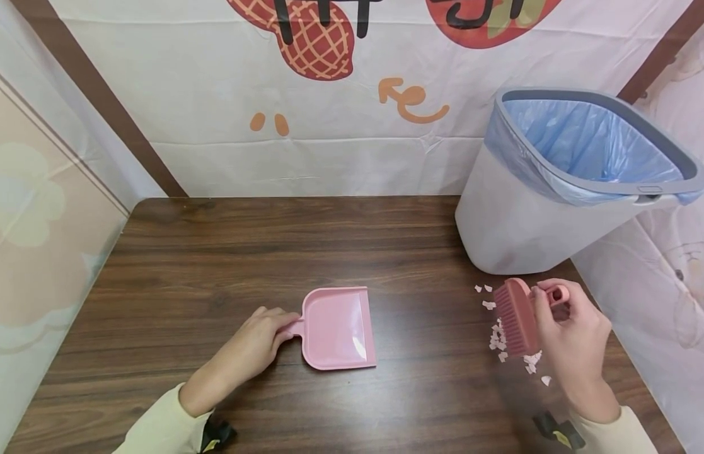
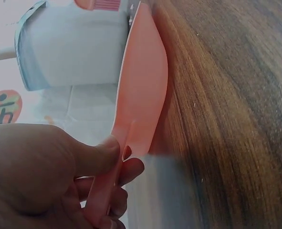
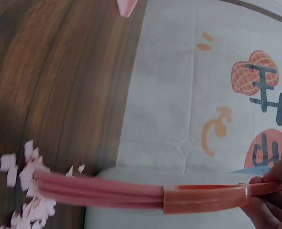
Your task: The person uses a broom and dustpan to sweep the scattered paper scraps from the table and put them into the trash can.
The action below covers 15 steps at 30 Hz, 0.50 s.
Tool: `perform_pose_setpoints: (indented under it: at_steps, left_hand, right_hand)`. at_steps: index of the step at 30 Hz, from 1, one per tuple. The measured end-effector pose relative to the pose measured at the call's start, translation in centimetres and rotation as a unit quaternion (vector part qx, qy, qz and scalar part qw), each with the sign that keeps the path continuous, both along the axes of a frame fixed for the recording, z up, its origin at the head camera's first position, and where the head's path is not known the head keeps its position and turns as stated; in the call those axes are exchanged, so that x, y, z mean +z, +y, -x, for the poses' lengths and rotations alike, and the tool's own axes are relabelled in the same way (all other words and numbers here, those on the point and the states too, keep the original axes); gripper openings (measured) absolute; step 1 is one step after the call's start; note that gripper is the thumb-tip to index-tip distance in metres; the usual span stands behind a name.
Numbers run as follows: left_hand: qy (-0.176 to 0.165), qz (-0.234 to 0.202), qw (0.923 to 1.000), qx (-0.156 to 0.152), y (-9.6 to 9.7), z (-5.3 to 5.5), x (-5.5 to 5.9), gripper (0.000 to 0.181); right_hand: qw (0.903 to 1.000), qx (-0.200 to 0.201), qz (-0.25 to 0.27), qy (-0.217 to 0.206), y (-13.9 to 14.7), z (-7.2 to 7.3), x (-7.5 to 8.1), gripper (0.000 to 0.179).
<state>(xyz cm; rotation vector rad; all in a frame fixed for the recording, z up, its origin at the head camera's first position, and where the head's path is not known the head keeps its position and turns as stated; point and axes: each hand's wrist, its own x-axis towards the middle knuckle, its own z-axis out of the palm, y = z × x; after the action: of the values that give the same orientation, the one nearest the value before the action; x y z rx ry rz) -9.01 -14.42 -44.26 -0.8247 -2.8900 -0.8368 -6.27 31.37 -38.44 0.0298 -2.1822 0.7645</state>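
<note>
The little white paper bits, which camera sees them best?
The head view shows them best: the paper bits lie scattered on the table beside the brush that the right hand holds. The right wrist view shows some, close up at its edge. The left wrist view shows none.

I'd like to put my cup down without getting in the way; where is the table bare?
Bare wood runs along the table behind the dustpan up to the wall, and between dustpan and brush. It is crowded on the right: paper scraps lie around the brush, close to the bin.
</note>
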Motion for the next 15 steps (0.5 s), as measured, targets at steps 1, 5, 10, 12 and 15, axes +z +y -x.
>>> perform_pose_setpoints:
  at_steps: [1,5,10,12,15]
  left_hand:
    - [-0.001,0.000,1.0000,0.000,0.0,0.0,0.0,0.022]
    - [-0.005,0.003,1.0000,0.003,0.0,0.0,0.1,0.022]
    - [-0.009,0.003,0.9999,0.005,0.0,-0.1,0.0,0.022]
    - [-0.010,0.001,0.9999,0.006,-0.1,-0.1,0.0,0.022]
    - [-0.010,-0.003,0.9999,0.007,-0.1,-0.1,0.0,0.022]
  right_hand:
    - [0.9999,-0.001,-0.009,0.005,0.2,0.0,-0.1,0.013]
    - [0.9988,-0.011,-0.043,0.022,0.8,-0.2,-0.4,0.013]
    - [0.9960,-0.027,-0.084,0.017,1.5,-0.4,-0.8,0.011]
    - [0.9951,-0.027,-0.095,0.008,1.7,-0.5,-0.9,0.011]
    - [0.9945,-0.024,-0.102,-0.003,1.6,-0.6,-1.3,0.011]
